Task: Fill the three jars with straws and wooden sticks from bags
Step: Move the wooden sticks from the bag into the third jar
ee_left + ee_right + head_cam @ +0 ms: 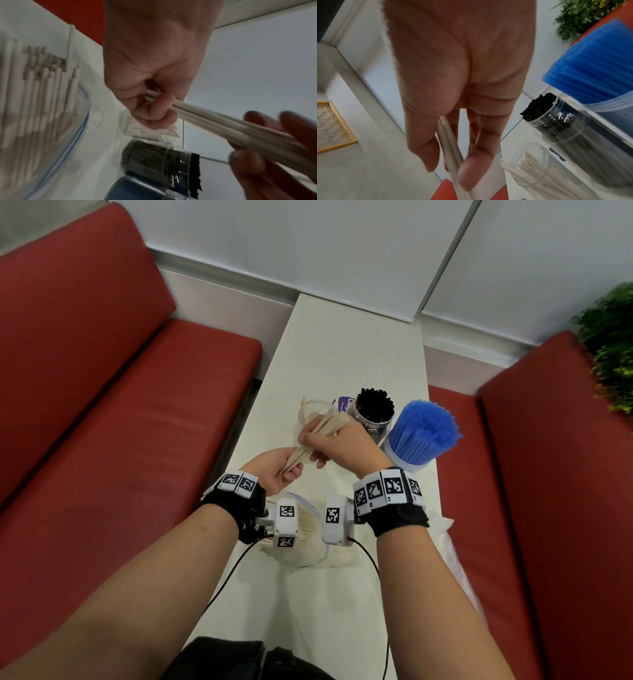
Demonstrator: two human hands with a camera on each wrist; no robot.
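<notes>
Above the white table (342, 354), left hand (274, 470) fist-curled round the near end of a wooden stick bundle (318, 436); right hand (342, 440) fingers wrapped round its far end, over the clear jar (310, 412). Black straws jar (375, 412) and blue straws jar (418, 436) just right. Left wrist view alone shows thin pale sticks inside the zip bag (51, 108); right wrist view shows sticks standing in the clear jar.

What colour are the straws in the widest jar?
Bright blue straws; the head view shows them best.
</notes>
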